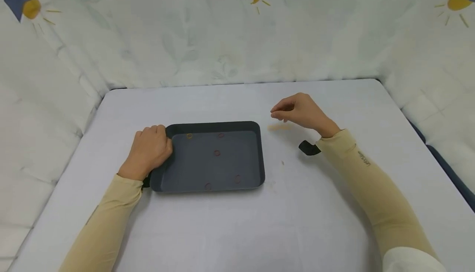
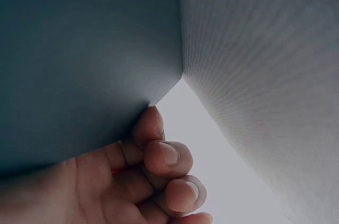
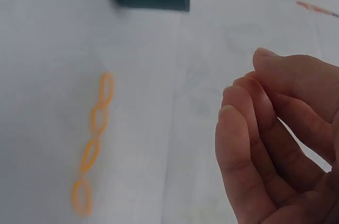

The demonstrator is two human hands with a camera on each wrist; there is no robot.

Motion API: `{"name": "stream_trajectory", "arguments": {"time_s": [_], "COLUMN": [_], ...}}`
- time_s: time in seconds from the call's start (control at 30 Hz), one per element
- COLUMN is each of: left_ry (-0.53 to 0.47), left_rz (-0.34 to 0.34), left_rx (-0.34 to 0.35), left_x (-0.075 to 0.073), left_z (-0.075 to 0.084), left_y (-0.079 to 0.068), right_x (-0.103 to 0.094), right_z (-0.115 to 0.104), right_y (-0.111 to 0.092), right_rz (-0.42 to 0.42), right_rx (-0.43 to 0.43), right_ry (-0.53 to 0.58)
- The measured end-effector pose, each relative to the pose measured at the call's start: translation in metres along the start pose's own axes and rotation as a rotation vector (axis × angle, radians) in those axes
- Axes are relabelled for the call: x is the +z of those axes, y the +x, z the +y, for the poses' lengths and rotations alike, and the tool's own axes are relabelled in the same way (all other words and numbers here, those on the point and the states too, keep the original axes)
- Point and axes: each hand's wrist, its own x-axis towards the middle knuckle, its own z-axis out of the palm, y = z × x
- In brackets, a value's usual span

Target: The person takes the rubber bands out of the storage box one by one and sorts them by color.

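My left hand (image 1: 150,148) grips the left end of a dark grey rectangular tray (image 1: 193,169) that sits on the table. In the left wrist view its curled fingers (image 2: 168,155) are at the tray's edge, with a red sliver showing between them. Inside the tray lie a thin yellow ring (image 1: 189,136) and several red rings, one red ring (image 1: 217,153) near the middle. To the right, my right hand (image 1: 302,109) hovers over the table, fingers loosely bent and nothing visible between them. Below it lies a row of orange, loop-shaped links (image 3: 95,139).
A white cloth covers the table (image 1: 230,226). A tiny pale speck (image 1: 283,163) lies right of the tray. Light patterned fabric (image 1: 222,36) hangs behind the table and at both sides. A black piece (image 1: 309,148) sticks out below my right wrist.
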Motion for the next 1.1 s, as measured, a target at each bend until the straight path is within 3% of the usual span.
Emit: {"name": "stream_trajectory", "arguments": {"time_s": [0.2, 0.4, 0.8, 1.1], "left_ry": [0.012, 0.023, 0.017, 0.02], "left_rz": [-0.006, -0.023, -0.051, -0.065], "left_rx": [-0.007, -0.011, -0.033, -0.03], "left_x": [-0.002, -0.003, -0.002, -0.003], "left_z": [0.0, 0.0, 0.006, 0.011], "left_y": [-0.001, 0.0, -0.001, 0.001], "right_x": [0.02, 0.038, 0.068, 0.093], "right_z": [-0.029, -0.052, -0.09, -0.105], "right_y": [0.013, 0.024, 0.044, 0.054], "right_rz": [-0.021, -0.066, -0.141, -0.188], "right_rx": [-0.134, -0.204, -0.384, -0.43], "right_ry": [0.021, 0.032, -0.055, -0.045]}}
